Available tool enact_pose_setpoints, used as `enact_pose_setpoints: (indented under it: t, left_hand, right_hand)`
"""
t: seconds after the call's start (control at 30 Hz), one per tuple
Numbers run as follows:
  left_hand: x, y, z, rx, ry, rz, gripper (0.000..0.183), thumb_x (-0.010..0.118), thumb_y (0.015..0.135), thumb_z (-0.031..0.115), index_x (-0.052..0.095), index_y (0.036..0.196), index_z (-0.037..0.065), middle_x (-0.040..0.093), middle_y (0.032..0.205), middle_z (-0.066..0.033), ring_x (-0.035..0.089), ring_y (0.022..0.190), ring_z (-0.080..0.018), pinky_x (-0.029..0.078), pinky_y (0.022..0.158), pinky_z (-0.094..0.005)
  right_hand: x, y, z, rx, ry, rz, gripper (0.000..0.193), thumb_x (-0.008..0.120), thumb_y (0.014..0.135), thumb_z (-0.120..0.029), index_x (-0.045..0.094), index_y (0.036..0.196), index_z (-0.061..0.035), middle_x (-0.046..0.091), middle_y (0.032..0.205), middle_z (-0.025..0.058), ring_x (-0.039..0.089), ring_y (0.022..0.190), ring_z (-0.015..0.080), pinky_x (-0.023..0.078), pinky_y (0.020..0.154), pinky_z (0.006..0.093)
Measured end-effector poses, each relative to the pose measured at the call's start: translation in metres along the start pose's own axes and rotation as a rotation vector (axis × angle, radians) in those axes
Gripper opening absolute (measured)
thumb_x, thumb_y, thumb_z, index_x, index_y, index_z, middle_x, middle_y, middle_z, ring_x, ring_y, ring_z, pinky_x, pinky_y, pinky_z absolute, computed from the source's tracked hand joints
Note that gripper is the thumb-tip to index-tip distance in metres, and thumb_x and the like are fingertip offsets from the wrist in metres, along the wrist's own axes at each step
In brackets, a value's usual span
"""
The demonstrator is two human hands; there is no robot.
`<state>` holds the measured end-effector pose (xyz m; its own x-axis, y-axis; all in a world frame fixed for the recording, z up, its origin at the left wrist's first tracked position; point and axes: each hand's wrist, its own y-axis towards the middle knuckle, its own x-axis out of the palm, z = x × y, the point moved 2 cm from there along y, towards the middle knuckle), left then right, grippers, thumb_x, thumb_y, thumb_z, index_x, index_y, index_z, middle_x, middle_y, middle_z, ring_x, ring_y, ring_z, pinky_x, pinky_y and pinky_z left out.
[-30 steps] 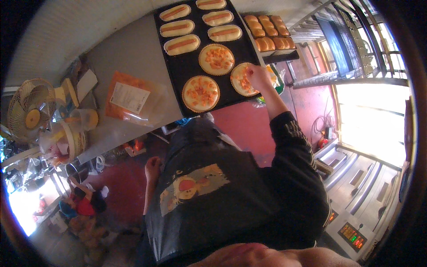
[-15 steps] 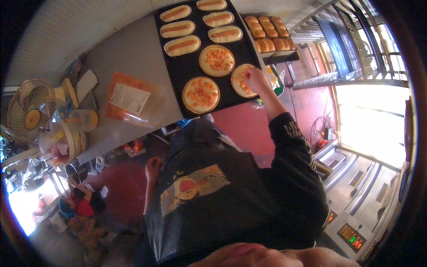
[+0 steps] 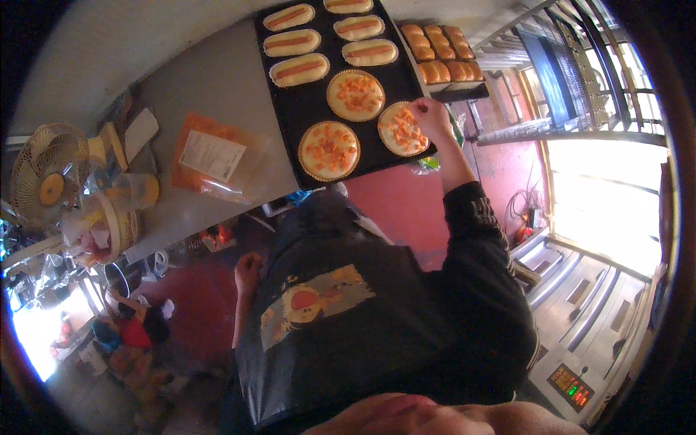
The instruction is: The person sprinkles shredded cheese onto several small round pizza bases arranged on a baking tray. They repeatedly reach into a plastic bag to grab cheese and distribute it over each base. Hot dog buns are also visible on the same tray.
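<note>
My right hand, fingers curled together, is over the right edge of a round flat dough in a fluted paper case; anything inside the fingers is hidden. Orange-pink diced pieces lie scattered on it. Two more such rounds, the upper one and the left one, bear the same pieces. All rest on a black baking tray with several oval sausage buns in paper cases. Beside my apron hangs my left hand, fingers loosely curled, with nothing seen in them.
Left of the tray on the metal table lies a clear bag of orange bits with a white label. Baked loaves stand beyond the tray. A fan and tubs are at left, a rack and an oven at right. Another person is lower left.
My right hand has moved right and slightly up, from over the middle of the right-hand round to its edge, uncovering more of the orange pieces. My left hand still hangs by the apron.
</note>
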<state>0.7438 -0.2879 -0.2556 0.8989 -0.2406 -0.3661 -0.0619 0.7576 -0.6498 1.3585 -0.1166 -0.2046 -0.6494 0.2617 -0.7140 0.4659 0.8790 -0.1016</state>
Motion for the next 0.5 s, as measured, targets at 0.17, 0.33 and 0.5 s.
enact_pose_setpoints:
  t: [0.17, 0.33, 0.5]
  left_hand:
    - [0.002, -0.008, 0.012, 0.026, 0.016, 0.032, 0.023, 0.064, 0.09, 0.014, 0.064, 0.106, -0.002, 0.068, 0.09, -0.0082, 0.064, 0.081, -0.0144, 0.051, 0.074, -0.0281]
    - [0.0, -0.013, 0.022, 0.037, 0.047, 0.071, 0.022, 0.063, 0.09, 0.015, 0.065, 0.104, -0.002, 0.069, 0.091, -0.0086, 0.065, 0.082, -0.0144, 0.051, 0.075, -0.0282]
    - [-0.003, -0.012, 0.001, 0.007, 0.001, 0.08, 0.021, 0.062, 0.092, 0.018, 0.066, 0.103, 0.0, 0.069, 0.089, -0.0091, 0.065, 0.08, -0.0141, 0.051, 0.074, -0.0286]
  right_hand:
    - [-0.011, 0.009, 0.003, -0.047, -0.099, 0.044, 0.017, 0.07, 0.082, -0.017, 0.07, 0.094, -0.0041, 0.071, 0.084, 0.0109, 0.069, 0.078, 0.0185, 0.053, 0.072, 0.032]
    - [0.025, 0.017, -0.019, -0.192, -0.072, -0.018, 0.016, 0.069, 0.082, -0.016, 0.069, 0.093, -0.0048, 0.071, 0.084, 0.0098, 0.068, 0.077, 0.0226, 0.053, 0.071, 0.0341]
    - [0.051, 0.031, -0.07, -0.28, -0.125, -0.099, 0.016, 0.068, 0.083, -0.016, 0.067, 0.093, -0.0041, 0.068, 0.082, 0.0128, 0.066, 0.076, 0.0278, 0.052, 0.072, 0.0349]
